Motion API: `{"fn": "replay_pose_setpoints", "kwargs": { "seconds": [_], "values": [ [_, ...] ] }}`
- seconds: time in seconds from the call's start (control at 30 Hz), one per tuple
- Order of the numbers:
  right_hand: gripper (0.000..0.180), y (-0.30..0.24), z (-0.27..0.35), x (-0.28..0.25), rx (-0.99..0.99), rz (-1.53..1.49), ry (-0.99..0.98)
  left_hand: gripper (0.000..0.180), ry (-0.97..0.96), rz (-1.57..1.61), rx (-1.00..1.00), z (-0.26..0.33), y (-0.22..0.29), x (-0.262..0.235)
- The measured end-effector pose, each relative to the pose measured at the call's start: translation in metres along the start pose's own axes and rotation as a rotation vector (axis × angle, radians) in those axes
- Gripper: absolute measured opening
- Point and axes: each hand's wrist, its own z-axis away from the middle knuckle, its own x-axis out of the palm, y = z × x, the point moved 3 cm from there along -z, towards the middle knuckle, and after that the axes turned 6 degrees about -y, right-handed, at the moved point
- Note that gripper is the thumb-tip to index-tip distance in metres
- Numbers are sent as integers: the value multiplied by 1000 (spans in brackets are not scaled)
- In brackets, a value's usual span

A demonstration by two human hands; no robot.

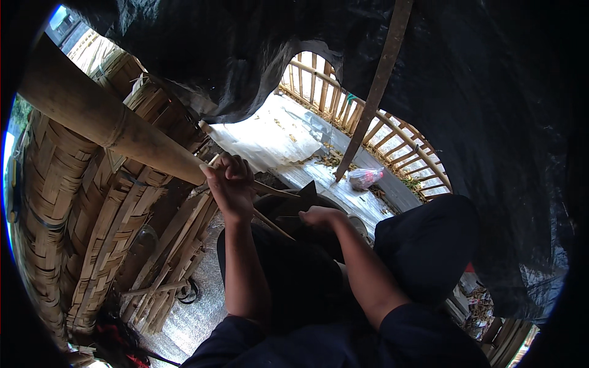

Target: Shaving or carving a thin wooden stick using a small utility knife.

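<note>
A thick bamboo pole (116,126) slants in from the upper left, and its narrow end reaches my left hand (230,187). The fingers of that hand are closed in a fist around thin bamboo strips, and one pale bamboo strip (273,224) sticks out past it toward my lap. My right hand (322,218) is lower and to the right, above my lap, with its fingers closed. A dark, flat, pointed piece (308,195) stands just beyond it. Shadow hides what the right hand grips. A dark round container (276,202) is partly visible behind the hands.
Stacked woven bamboo panels (80,227) and split bamboo slats (175,264) fill the left side. Black plastic sheeting (503,122) hangs around me, and a thin upright pole (374,92) crosses the opening. Outside lie a clear plastic bag (365,178) and a bamboo fence (399,144).
</note>
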Motion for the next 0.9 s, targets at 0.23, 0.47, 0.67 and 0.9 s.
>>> {"fn": "replay_pose_setpoints", "kwargs": {
  "seconds": [0.23,0.47,0.67,0.9],
  "values": [
    [54,8,37,-52,111,75,251,43,-51,-23,24,-2,-6,-2],
    [56,-41,87,-54,7,-138,395,42,-187,-135,180,0,5,-10],
    [41,-28,42,-10,-336,-821,288,45,-461,84,-88,7,3,0],
    [38,-9,30,-13,-383,-957,319,43,-217,-9,55,10,-6,3]
  ]
}}
